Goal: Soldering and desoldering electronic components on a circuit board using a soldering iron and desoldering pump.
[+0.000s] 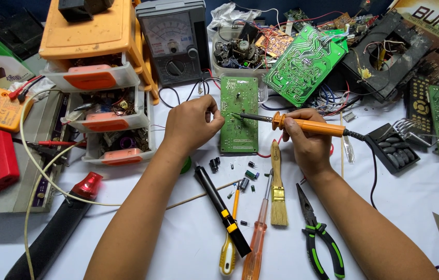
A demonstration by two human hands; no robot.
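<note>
A green circuit board (pixel 239 114) lies flat on the white table (pixel 188 233), in the middle of the scene, its long side running from near to far. It is rectangular, covered with fine pale traces and small solder points.

The left hand (pixel 191 124) rests just left of the board, its fingers curled together near the board's left edge; something thin may be pinched between the fingertips, but that cannot be told for sure.

The right hand (pixel 305 142) is just right of the board and grips the orange handle of a soldering iron (pixel 292 122). The iron's dark metal tip reaches leftward over the board and meets it near the middle of its upper half.

Nearer on the table, below the board, lie a small brush (pixel 277 186), a black pen-like tool (pixel 222 207), an orange screwdriver (pixel 256 243) and green-handled pliers (pixel 320 236). Small black components (pixel 248 179) are scattered just near the board's lower edge.
</note>
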